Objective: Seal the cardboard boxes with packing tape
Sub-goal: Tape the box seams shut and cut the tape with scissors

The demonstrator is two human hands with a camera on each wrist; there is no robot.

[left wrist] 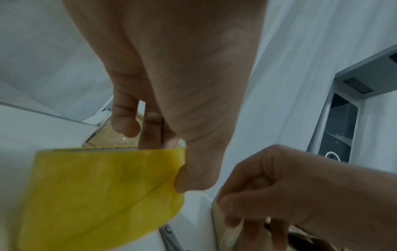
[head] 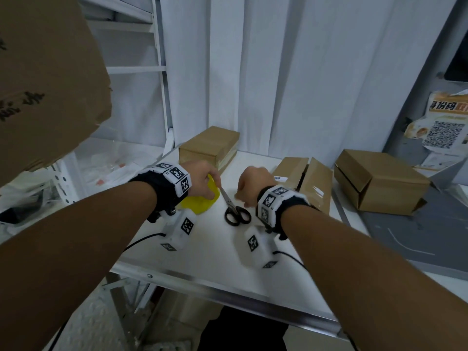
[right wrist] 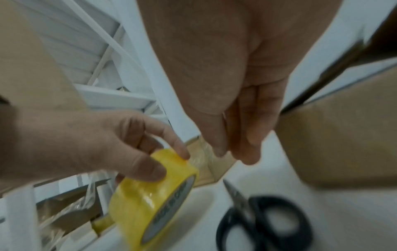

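Only right wrist view shows tape roll [right wrist: 148,202] lettering.

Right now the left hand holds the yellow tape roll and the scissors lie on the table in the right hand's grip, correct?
Not quite. The left hand does hold the yellow tape roll, but the scissors lie on the table untouched, between both hands. The right hand is beside them, not gripping them, as the head view shows.
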